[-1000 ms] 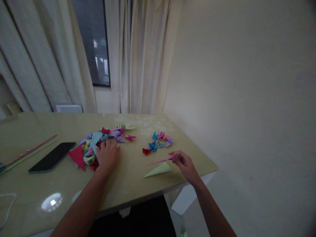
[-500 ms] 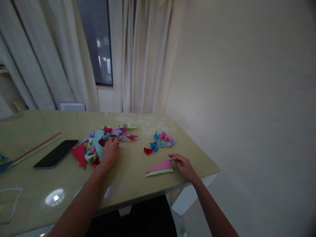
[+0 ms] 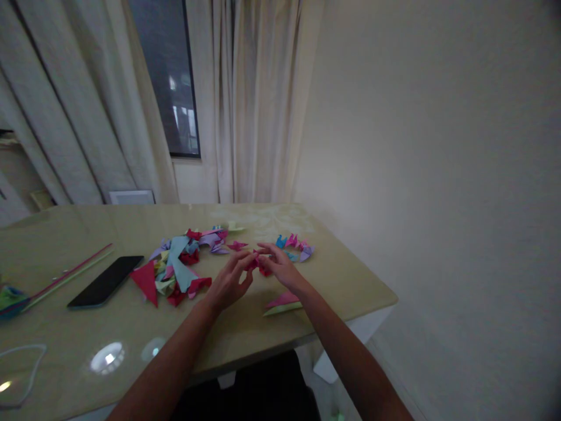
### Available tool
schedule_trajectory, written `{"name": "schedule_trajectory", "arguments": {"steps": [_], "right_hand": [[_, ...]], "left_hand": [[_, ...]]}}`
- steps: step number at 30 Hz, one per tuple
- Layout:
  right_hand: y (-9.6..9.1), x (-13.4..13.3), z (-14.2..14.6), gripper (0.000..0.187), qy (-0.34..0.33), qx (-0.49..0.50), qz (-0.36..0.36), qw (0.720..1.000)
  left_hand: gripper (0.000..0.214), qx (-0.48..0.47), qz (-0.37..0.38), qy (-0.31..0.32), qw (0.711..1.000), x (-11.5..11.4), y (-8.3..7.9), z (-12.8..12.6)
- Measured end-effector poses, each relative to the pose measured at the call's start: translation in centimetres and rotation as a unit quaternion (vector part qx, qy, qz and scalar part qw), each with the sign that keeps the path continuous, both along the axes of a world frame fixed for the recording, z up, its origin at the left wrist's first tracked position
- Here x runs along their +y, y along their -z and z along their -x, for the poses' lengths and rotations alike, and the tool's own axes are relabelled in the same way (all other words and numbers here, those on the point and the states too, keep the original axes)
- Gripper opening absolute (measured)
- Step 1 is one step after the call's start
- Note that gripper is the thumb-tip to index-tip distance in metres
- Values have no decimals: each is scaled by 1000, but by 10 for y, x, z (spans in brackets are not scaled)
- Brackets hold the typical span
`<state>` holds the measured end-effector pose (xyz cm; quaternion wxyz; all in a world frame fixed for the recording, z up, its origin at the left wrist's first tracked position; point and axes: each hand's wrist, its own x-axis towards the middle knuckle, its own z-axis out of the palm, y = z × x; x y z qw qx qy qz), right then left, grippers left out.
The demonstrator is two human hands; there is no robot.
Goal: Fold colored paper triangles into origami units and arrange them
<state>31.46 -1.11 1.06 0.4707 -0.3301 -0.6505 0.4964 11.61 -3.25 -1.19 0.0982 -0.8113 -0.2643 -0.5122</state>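
My left hand (image 3: 231,279) and my right hand (image 3: 277,266) meet above the middle of the table (image 3: 131,310). Both pinch a small dark pink folded paper piece (image 3: 255,263) between their fingertips. A heap of coloured folded papers (image 3: 179,263) lies to the left of my hands, with a red paper triangle (image 3: 146,280) at its near edge. A smaller cluster of blue, pink and purple folded pieces (image 3: 295,245) lies just beyond my right hand. A pink triangle on a pale green triangle (image 3: 283,304) lies flat under my right forearm.
A black phone (image 3: 106,281) lies left of the heap, beside two long thin sticks (image 3: 65,275), one pink and one green. A white cable (image 3: 21,368) loops at the near left. Curtains and a dark window stand behind; a bare wall rises at the right.
My left hand left the paper heap and moved right; my right hand left the flat triangles and moved up and left. Both now pinch a small pink piece together.
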Motion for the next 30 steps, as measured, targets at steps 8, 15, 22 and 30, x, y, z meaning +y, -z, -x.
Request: {"name": "schedule_trajectory", "arguments": {"steps": [8,15,22,30], "right_hand": [[13,8,-31,32,145,28,-54,988],[32,1,-133,44,404,-42,-138,903],[49,-7,-136,39,397,-93,-121,905],[49,-6,-128,25,259,-185,-109,942]], "left_hand": [[33,61,95,-229,967,8,3,12],[44,169,302,-526,777,6,5,55],[42,165,316,-484,799,6,-5,54],[44,80,317,-485,811,18,8,82]]}}
